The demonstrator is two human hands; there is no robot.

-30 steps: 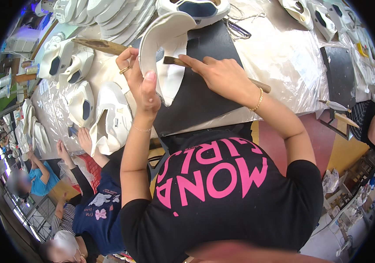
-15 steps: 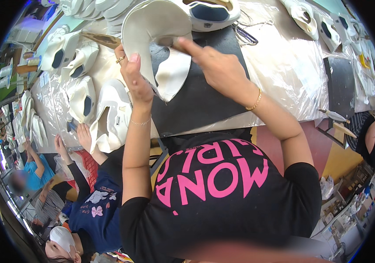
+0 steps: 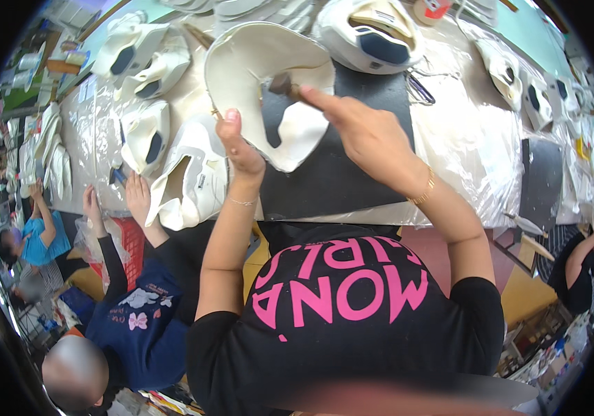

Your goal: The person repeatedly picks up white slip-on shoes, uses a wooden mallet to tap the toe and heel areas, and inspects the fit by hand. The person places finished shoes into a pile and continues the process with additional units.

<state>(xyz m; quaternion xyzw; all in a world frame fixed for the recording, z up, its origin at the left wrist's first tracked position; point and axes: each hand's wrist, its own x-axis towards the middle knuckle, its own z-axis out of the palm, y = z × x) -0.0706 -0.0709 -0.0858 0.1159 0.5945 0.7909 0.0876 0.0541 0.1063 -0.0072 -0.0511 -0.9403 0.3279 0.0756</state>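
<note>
Plastic-covered table; black mat on it; white shoe uppers either side.

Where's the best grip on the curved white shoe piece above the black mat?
Probably the lower-left outer edge, from the near left, thumb on the face, as the left hand does. The curved white shoe piece bends around a cut-out where the right hand has the brush.

black shirt, short sleeves | large pink letters across it | right hand: bare, gold chain bracelet at wrist | left hand: bare, thin bracelet, gold ring partly hidden
</note>
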